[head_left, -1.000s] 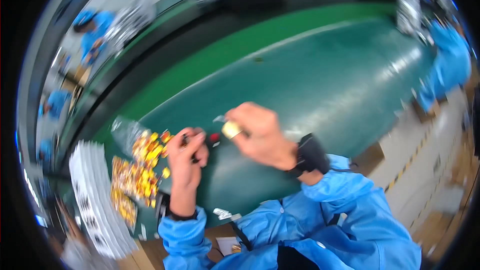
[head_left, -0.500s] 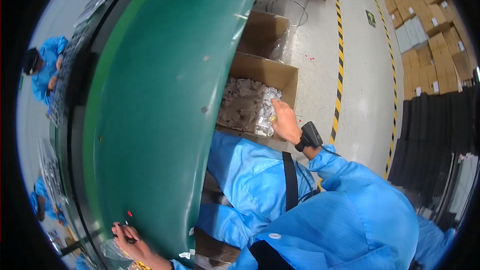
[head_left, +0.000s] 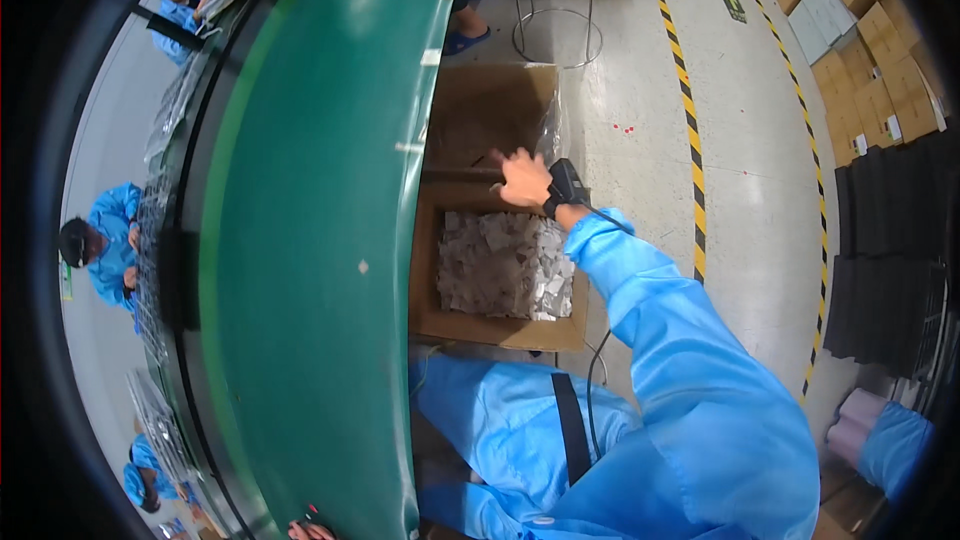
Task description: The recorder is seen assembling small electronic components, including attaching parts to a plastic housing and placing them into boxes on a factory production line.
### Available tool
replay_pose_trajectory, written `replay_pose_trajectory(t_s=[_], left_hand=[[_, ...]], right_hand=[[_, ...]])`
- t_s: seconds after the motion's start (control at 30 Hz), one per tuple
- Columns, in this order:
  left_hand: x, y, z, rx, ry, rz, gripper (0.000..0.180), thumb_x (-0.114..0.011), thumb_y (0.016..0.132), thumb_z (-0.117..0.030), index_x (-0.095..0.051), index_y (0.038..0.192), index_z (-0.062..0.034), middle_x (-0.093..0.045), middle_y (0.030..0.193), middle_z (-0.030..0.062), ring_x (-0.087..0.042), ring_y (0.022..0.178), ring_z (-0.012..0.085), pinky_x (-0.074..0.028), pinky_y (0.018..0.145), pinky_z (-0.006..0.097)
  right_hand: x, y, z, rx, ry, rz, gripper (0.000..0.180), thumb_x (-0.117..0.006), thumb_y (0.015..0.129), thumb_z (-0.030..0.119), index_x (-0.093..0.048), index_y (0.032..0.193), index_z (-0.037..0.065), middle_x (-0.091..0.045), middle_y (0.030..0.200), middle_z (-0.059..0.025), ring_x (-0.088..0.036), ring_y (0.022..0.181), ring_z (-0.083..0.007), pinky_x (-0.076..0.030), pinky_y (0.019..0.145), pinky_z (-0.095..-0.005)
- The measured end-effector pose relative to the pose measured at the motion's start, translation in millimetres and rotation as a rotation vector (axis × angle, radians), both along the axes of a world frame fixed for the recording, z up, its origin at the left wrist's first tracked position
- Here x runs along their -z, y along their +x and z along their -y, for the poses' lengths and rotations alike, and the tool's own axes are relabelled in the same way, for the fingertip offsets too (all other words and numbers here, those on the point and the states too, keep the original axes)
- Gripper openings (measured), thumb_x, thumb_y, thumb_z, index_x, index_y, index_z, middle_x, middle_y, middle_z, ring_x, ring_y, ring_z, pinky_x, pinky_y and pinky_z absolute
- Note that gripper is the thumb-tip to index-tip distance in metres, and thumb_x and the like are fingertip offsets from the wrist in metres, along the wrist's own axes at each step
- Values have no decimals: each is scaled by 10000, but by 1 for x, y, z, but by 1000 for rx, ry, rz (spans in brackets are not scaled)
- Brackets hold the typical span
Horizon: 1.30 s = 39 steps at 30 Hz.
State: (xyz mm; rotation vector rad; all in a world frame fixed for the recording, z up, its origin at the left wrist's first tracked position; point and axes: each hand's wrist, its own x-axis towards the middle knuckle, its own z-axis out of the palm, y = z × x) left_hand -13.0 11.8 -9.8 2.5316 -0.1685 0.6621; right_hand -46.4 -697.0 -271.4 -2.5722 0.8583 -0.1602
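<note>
- In the head view, see the right hand (head_left: 525, 180) above the boundary between the far cardboard box (head_left: 490, 90) and the near cardboard box (head_left: 500, 336), the latter holding pale scraps (head_left: 490, 265).
- Cannot tell any pinch there: blurred fingertips, no held item made out.
- Over that boundary, a risk of dropping something small into the wrong box; cause, a position across both.
- From the clear plastic (head_left: 550, 130) at the far box's side, possible catching of fingers; cause, loose film near the wrist.
- From the black cable (head_left: 600, 350), possible snagging on the near box's corner; cause, slack hanging close by.
- At the lower edge, find the left hand (head_left: 312, 532), mostly cut off; cannot tell its grip.
- Just beside it, a small red piece (head_left: 311, 509) on the green work surface (head_left: 300, 290); possibly nudged away, from gaze directed elsewhere.
</note>
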Motion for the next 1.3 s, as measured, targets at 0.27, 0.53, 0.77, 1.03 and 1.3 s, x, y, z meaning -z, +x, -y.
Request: replay_pose_trajectory(t_s=[0.27, 0.53, 0.77, 1.03, 1.3], left_hand=[[-30, -8, 30, -257, -849, -181, 283, -687, 908, -98, -623, 1165, 5, -575, 784, 103, -489, 632, 198, -450, 582, 297], [2, 12, -43, -419, -799, -271, 347, -656, 943, -147, -579, 1253, -11, -625, 1163, 165, -597, 894, 221, -513, 696, 354], [13, -11, -30, -127, 39, 3, 234, -643, 945, -88, -682, 1164, -15, -690, 1041, 217, -645, 872, 321, -530, 734, 426], [7, 17, -31, 104, -953, -143, 105, -565, 1001, -95, -583, 967, 3, -377, 597, 0, -343, 477, 71, -278, 438, 208], [12, 17, -8, 110, -940, -169, 93, -588, 996, -111, -593, 973, -20, -369, 594, -1, -337, 470, 70, -266, 430, 220]], right_hand=[[-15, 9, -60, -270, 352, 107, 413, -551, 870, 241, -639, 1229, 58, -679, 828, -277, -665, 787, -458, -546, 735, -543], [23, 21, 0, -33, 147, 164, 879, -651, 835, 525, -361, 1472, -6, -469, 1385, -343, -364, 1352, -517, -338, 1061, -599], [50, 41, 8, -172, 617, -133, 512, -599, 884, 426, -664, 1184, 17, -666, 1130, -283, -620, 1102, -432, -483, 938, -474], [72, 15, 43, -200, 99, -433, 300, -644, 813, 190, -698, 1054, 21, -690, 1098, -243, -663, 1068, -380, -525, 901, -470], [98, -62, 80, -169, 124, -500, 271, -610, 807, 151, -719, 1016, 18, -700, 1079, -229, -672, 1039, -385, -523, 900, -470]])
